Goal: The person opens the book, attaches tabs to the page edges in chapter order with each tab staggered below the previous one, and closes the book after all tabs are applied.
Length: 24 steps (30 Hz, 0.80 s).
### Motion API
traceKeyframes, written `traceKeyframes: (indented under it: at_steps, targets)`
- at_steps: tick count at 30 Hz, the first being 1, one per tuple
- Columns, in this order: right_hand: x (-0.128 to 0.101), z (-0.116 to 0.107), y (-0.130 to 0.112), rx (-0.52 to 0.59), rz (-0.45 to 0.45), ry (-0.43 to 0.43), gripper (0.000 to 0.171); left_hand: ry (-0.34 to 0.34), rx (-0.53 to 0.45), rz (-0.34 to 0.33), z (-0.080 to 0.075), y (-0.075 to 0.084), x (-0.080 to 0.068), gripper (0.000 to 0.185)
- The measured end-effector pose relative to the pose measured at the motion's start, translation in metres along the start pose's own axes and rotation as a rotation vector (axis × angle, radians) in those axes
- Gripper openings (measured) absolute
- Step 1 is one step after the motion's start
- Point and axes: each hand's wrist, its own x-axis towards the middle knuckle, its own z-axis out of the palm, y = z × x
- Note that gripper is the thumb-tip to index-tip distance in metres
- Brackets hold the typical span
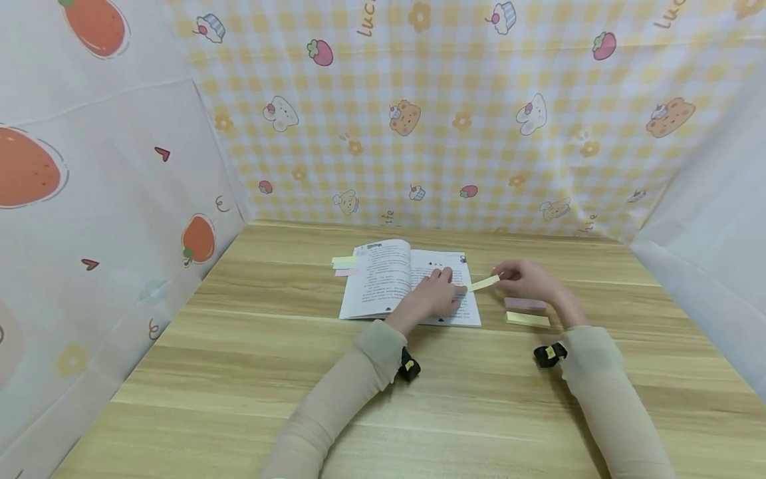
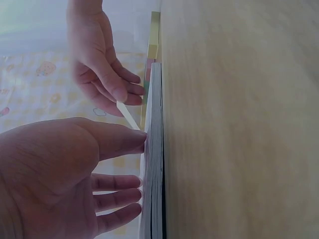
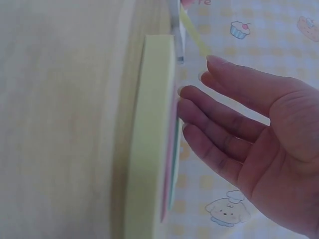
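An open booklet (image 1: pixel 395 276) lies flat on the wooden table (image 1: pixel 251 372). My left hand (image 1: pixel 433 296) presses straight fingers (image 2: pixel 122 139) on its right page near the edge (image 2: pixel 155 164). My right hand (image 1: pixel 523 278) pinches one end of a thin yellow sticky strip (image 1: pixel 483 283), whose other end reaches the page by my left fingertips. In the left wrist view the strip (image 2: pixel 128 115) runs from the right hand (image 2: pixel 102 74) down to the page. Just under the right hand sit a pink sticky pad (image 1: pixel 524 304) and a yellow pad (image 1: pixel 528 319), stacked edge-on (image 3: pixel 152 139) in the right wrist view.
More sticky strips (image 1: pixel 345 263) stick out beyond the booklet's left side. Patterned cloth walls (image 1: pixel 455 113) close in the table at the back, left and right. Bare wood stretches in front of the booklet toward me.
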Motion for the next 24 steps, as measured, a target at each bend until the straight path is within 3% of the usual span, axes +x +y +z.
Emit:
traceKeyframes:
  at_steps: [10, 17, 24]
  targets:
    - [-0.006, -0.008, -0.017, -0.062, -0.006, 0.017, 0.026, -0.018, 0.005, 0.006, 0.001, -0.001, 0.000, 0.046]
    - [-0.008, 0.004, -0.037, -0.205, -0.056, -0.001, 0.028, -0.030, 0.007, 0.007, 0.000, 0.000, 0.000, 0.046]
    - [-0.006, 0.019, -0.052, -0.244, -0.064, -0.052, 0.033, -0.044, 0.013, 0.007, 0.001, 0.001, 0.002, 0.046]
